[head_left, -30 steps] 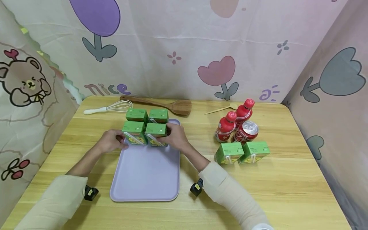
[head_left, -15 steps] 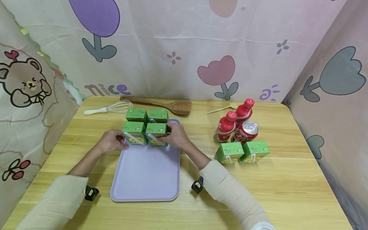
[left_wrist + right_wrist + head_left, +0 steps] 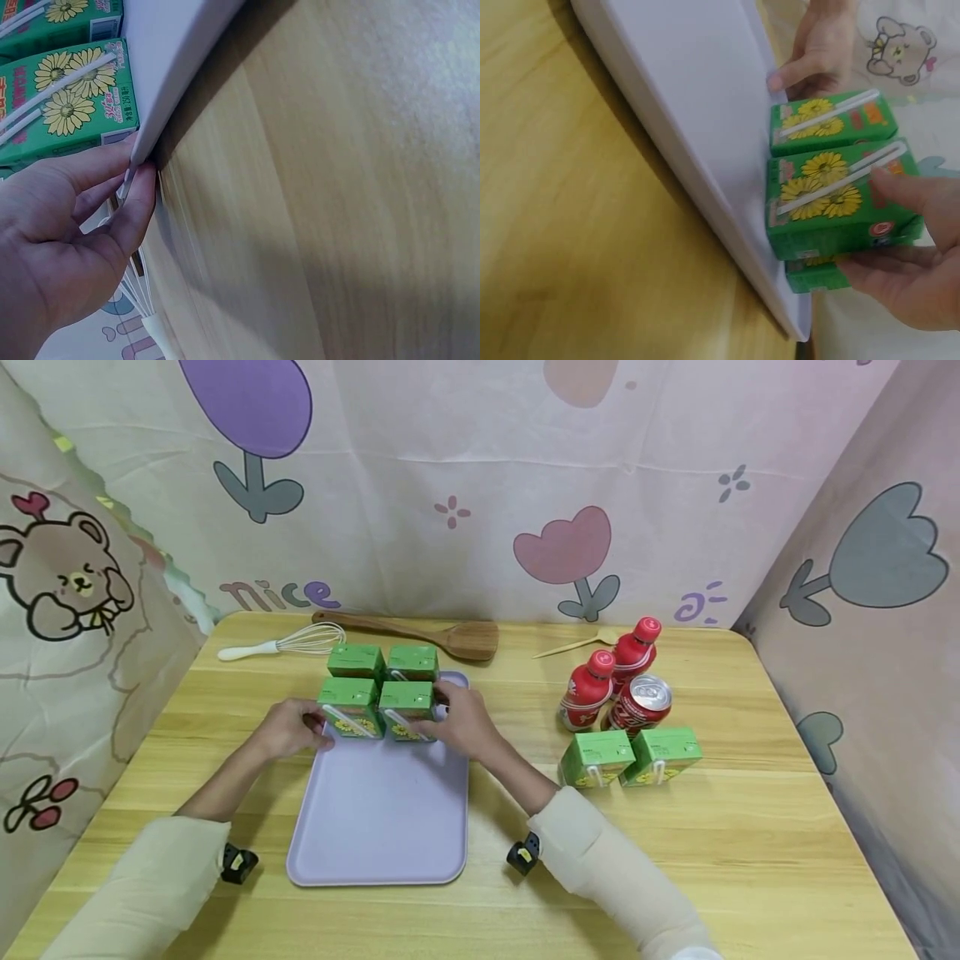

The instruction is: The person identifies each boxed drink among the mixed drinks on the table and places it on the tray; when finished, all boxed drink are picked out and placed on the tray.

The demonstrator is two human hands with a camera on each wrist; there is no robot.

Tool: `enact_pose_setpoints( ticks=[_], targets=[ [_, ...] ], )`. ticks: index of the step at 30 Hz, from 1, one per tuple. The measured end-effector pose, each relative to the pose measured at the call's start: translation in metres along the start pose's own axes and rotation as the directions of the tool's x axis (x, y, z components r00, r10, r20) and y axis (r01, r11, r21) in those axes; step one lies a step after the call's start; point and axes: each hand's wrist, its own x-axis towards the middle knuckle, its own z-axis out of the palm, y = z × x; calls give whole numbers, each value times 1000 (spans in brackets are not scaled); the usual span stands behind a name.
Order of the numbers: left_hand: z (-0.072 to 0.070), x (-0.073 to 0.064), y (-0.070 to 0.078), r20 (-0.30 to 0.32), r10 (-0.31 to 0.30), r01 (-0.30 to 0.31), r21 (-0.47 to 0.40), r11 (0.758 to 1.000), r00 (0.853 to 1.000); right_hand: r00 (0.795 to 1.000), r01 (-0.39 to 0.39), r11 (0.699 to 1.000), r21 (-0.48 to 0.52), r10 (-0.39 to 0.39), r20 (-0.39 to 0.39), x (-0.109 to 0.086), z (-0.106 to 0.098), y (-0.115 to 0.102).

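Several green drink cartons with yellow flowers and white straws stand in two rows on the far part of a lilac tray [image 3: 378, 827]. My right hand [image 3: 468, 722] holds the front right carton [image 3: 407, 710]. In the right wrist view, its thumb lies on that carton's front [image 3: 832, 191] while the fingers are at its side, partly hidden. At the tray's left rim is my left hand [image 3: 287, 728], beside the front left carton [image 3: 350, 706]. The left wrist view shows that hand's thumb and fingers [image 3: 139, 199] pinching the rim.
Two more green cartons [image 3: 596, 760] stand to the right, in front of two red bottles [image 3: 587, 689] and a red can [image 3: 640, 703]. Along the back lie a whisk [image 3: 288, 642], a wooden spatula [image 3: 468, 641] and a small light-coloured spoon [image 3: 573, 646].
My right wrist and forearm have shifted slightly right and towards me, with the fingertips still at the front right carton. The left hand, tray and cartons stay put.
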Motion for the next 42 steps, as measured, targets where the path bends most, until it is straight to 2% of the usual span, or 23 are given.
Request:
enact_pose_setpoints(
  ticks=[4, 10, 14, 18, 23, 29, 32, 36, 42],
  targets=[
    [0, 0, 0, 0, 1, -1, -2, 1000, 1000, 999, 14, 1000, -17, -15, -29, -11, -6, -6],
    [0, 0, 1, 2, -4, 4, -4, 1000, 1000, 994, 93, 994, -48, -95, -46, -38, -24, -12],
    [0, 1, 0, 3, -2, 2, -1, 1000, 1000, 994, 110, 994, -15, -111, -24, -64, -48, -12],
    [1, 3, 0, 8, 5, -5, 1, 1000, 1000, 988, 153, 988, 31, -153, -22, -94, -81, -5],
    [1, 3, 0, 17, 11, -11, -2, 1000, 1000, 981, 181, 983, 8, -181, -66, -126, -125, 17],
    [-1, 0, -1, 12, 5, -5, 9, 1000, 1000, 975, 169, 978, -123, -184, -122, -152, -167, 52],
    [-1, 1, -1, 13, 2, -2, 8, 1000, 1000, 975, 141, 979, -145, -162, -150, -163, -181, 67],
    [-1, 1, 0, 18, 3, -4, 3, 1000, 1000, 978, 87, 989, -119, -107, -180, -175, -195, 85],
    [-1, 2, 0, 19, 2, -2, -1, 1000, 1000, 972, 68, 994, -85, -85, -219, -179, -209, 114]
  ],
)
